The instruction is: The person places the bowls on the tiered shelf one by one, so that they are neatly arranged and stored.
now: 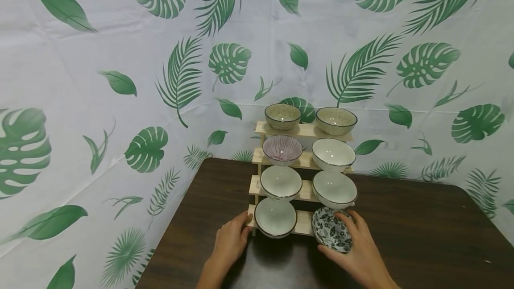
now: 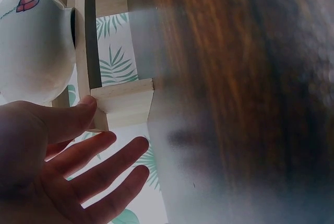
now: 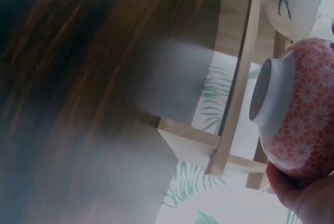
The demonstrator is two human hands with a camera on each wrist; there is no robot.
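A bowl (image 1: 331, 230) with a black-and-white floral inside is gripped by my right hand (image 1: 358, 245), thumb at its near rim and fingers at the far right side. Its outside (image 3: 308, 109) is pink with white flowers, above a white foot. It is at the right end of the lowest tier of a wooden stepped rack (image 1: 304, 223); whether the foot touches the plank I cannot tell. My left hand (image 1: 232, 239) pinches that tier's left end between thumb and index finger, the other fingers spread off it. Beside it sits a white bowl (image 1: 275, 217).
Higher tiers hold two white bowls (image 1: 281, 183) (image 1: 334, 187), a purple-striped bowl (image 1: 282, 149) beside another white bowl (image 1: 333, 153), and two speckled bowls (image 1: 283, 116) (image 1: 336, 120) on top. The rack stands on a dark wooden table (image 1: 417, 222) before a leaf-printed cloth (image 1: 265, 61).
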